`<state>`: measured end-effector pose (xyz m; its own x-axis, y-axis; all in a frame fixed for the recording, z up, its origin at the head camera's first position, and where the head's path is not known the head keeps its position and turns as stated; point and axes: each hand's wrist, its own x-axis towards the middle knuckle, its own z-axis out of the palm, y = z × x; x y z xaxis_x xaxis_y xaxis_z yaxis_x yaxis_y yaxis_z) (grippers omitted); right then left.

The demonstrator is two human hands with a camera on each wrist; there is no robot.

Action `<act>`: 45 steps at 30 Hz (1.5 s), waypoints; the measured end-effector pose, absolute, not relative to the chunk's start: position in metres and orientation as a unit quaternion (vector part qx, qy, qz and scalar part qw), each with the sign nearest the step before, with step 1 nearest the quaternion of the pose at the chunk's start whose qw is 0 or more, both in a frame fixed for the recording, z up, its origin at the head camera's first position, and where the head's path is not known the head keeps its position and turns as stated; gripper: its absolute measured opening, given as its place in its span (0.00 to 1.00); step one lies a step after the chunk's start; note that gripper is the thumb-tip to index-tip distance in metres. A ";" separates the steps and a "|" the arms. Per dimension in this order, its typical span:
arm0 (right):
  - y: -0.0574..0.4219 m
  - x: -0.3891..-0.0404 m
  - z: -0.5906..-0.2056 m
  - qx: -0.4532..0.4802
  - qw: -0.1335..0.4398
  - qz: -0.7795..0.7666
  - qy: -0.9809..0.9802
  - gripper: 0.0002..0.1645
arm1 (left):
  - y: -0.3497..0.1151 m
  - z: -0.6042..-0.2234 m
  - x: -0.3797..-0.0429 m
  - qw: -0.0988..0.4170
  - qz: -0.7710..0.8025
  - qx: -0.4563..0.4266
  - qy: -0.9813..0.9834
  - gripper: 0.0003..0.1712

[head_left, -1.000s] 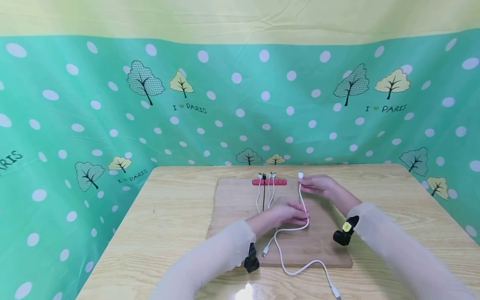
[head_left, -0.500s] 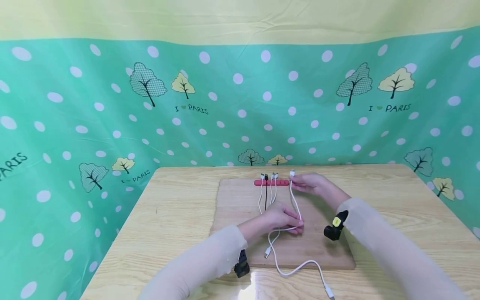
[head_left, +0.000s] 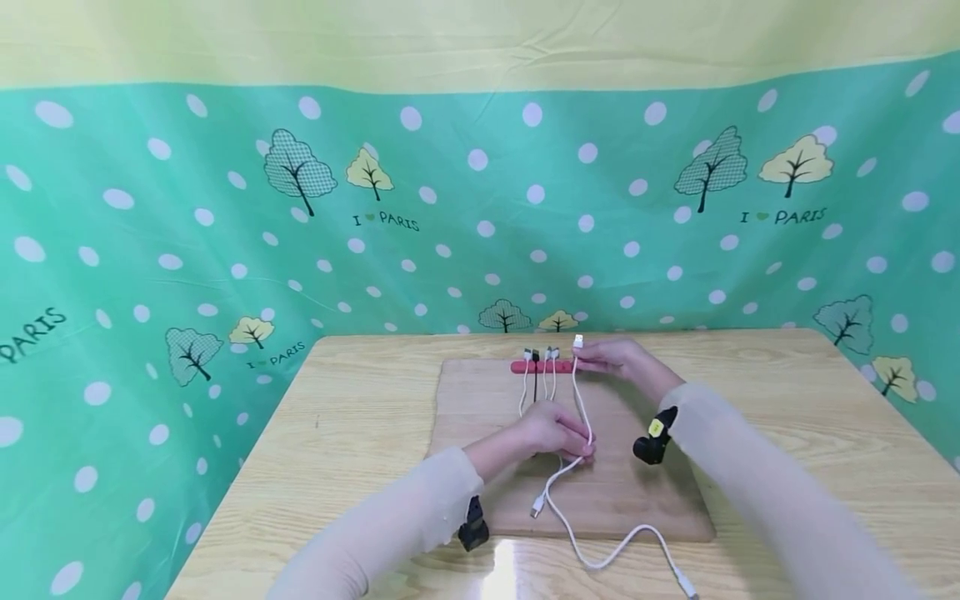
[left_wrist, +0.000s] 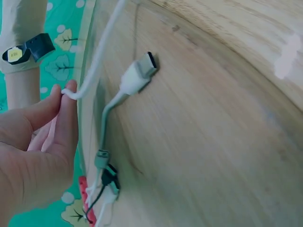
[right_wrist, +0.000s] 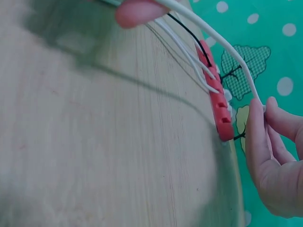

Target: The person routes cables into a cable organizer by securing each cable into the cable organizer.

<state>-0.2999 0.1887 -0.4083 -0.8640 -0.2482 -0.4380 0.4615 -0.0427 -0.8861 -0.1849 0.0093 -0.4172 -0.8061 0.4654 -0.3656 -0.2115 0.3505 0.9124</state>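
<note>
A white charging cable point(head_left: 581, 398) stretches between both hands. My right hand point(head_left: 611, 354) pinches it just below its white USB plug point(head_left: 578, 341), which points up above the right end of a red cable holder point(head_left: 517, 367). Lower down, my left hand point(head_left: 555, 429) pinches the same cable between thumb and fingers. In the right wrist view, the holder point(right_wrist: 221, 113) carries several cables on one side, one of them black point(right_wrist: 191, 34); slots nearer my right hand hold nothing. The held cable stays apart from the holder there.
A wooden board point(head_left: 637, 492) lies on the light wood table point(head_left: 360, 433). One loose white plug point(left_wrist: 136, 78) rests over the board. Another white cable end point(head_left: 682, 581) lies on the table near the front. Behind stands a green dotted curtain point(head_left: 450, 275).
My right hand has carried the cable's plug end leftward, from right of the red holder to above its right end. My left hand has shifted left and slightly nearer, still pinching the cable.
</note>
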 end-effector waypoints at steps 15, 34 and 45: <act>0.178 -0.326 -0.427 0.094 0.188 -0.648 0.732 0.33 | 0.004 -0.426 -0.180 0.217 0.563 0.011 0.798 0.10; 0.157 -0.338 -0.439 0.059 0.053 -0.454 0.888 0.24 | 0.009 -0.421 -0.181 0.085 0.443 0.098 0.887 0.12; 0.150 -0.344 -0.449 0.108 0.056 -0.444 0.888 0.24 | 0.007 -0.421 -0.195 0.103 0.394 0.096 0.908 0.08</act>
<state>-0.3436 0.1502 -0.4489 -0.9706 0.1419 -0.1942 0.2405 0.5820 -0.7768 -0.1945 0.0070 -0.4211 -0.9601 0.2563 -0.1121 0.0930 0.6705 0.7361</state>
